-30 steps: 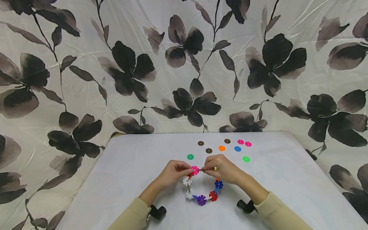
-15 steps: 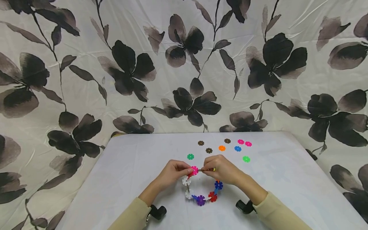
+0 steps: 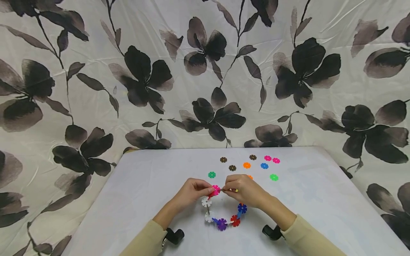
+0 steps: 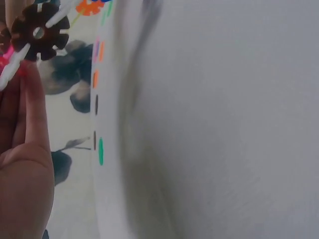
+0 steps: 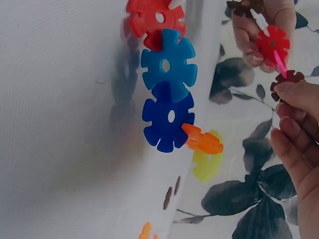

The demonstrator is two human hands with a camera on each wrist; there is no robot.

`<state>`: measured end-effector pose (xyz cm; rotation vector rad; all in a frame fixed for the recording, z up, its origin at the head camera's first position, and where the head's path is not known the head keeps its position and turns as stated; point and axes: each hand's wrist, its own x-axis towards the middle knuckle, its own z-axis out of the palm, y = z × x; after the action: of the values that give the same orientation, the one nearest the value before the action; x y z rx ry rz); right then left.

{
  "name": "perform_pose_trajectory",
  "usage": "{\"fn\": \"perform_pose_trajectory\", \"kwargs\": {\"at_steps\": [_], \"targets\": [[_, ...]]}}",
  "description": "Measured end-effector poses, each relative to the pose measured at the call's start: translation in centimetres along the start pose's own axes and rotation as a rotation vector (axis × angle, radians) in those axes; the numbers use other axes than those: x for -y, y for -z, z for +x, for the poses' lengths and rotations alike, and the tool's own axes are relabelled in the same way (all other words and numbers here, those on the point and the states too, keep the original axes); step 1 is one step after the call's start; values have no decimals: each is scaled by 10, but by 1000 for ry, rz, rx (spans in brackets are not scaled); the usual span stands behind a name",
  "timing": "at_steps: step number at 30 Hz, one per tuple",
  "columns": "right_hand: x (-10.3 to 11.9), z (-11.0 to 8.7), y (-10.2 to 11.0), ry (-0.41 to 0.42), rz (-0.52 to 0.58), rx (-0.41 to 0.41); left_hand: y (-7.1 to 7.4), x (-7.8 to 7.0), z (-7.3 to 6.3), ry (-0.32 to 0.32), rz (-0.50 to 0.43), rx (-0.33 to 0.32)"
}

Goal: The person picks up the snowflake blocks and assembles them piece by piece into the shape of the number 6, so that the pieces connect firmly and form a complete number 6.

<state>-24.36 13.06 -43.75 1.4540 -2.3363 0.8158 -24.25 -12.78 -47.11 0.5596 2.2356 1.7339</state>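
My left hand [image 3: 192, 192] pinches a pink notched flower disc [image 3: 216, 190] between thumb and fingers. Opposite it, my right hand [image 3: 246, 190] grips a brown notched disc [image 5: 295, 76], seen edge-on from above and meeting the pink one's edge. Both belong to a loop of interlocked plastic discs. Below the hands, it runs through white [image 3: 206, 202], purple [image 3: 221, 224], red [image 3: 235, 220] and dark blue [image 3: 242, 208] discs. An orange disc [image 5: 202, 139] and a yellow disc [image 5: 207, 167] lead up toward the right hand. In the left wrist view, a brown disc [image 4: 40, 32] overlaps the left fingers.
Loose discs lie on the white table [image 3: 128, 199] beyond the hands: green [image 3: 211, 175], brown [image 3: 232, 168], orange [image 3: 246, 165], blue [image 3: 264, 166], pink [image 3: 267, 158] and light green [image 3: 273, 177]. Each wrist wears a black camera [image 3: 174, 235]. A floral cloth [image 3: 205, 71] hangs behind.
The right hand has shifted slightly left and down, closer to the pink disc. A loose orange disc now shows behind it. The loop's lower part has swung slightly left; both hands keep their hold.
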Motion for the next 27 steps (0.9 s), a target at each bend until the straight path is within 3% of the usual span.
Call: {"fn": "perform_pose_trajectory", "kwargs": {"at_steps": [8, 16, 22, 27], "targets": [[5, 7, -2, -63, 36, 45, 8, -2, -3, 18, 13, 66], [1, 0, 12, -177, -9, 64, 12, 0, -10, 15, 9, 70], [-26, -16, 34, -254, -11, -30, 15, 2, -14, 23, 0, 63], [-68, -36, 51, -439, -23, -133, 16, 2, -16, 26, -19, 69]]}}
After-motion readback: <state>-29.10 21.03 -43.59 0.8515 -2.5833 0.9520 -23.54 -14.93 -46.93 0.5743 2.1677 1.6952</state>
